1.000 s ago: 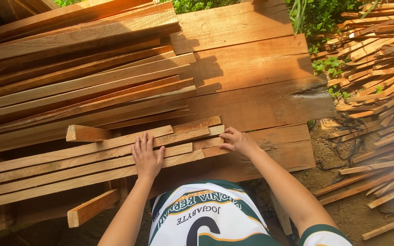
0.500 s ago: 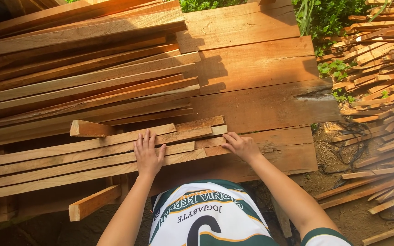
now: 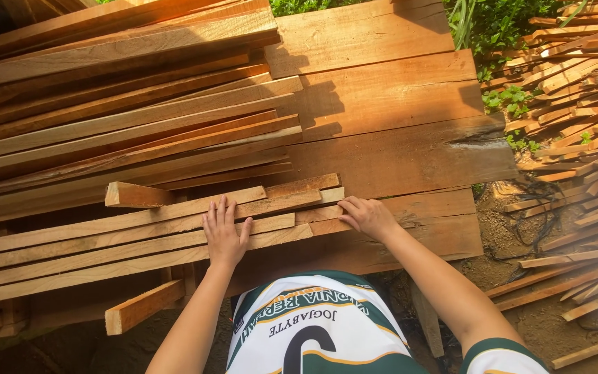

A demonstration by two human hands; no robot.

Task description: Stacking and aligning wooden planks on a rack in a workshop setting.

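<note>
Several long thin wooden slats [image 3: 105, 242] lie side by side in front of me, resting on short wooden cross blocks. My left hand [image 3: 224, 234] lies flat on top of them, fingers spread, near their right ends. My right hand [image 3: 367, 216] is curled against the slat ends [image 3: 323, 201], fingertips touching the end faces. It holds nothing.
A big stack of longer slats [image 3: 126, 104] lies behind. Wide planks [image 3: 389, 131] form the surface to the right. A short block [image 3: 136, 195] and another block [image 3: 140, 308] stick out at the left. Loose slats [image 3: 576, 83] are heaped on the dirt at right, near green plants.
Both hands stay almost where they were on the slats. The view has shifted slightly; the right hand sits a little closer against the slat ends.
</note>
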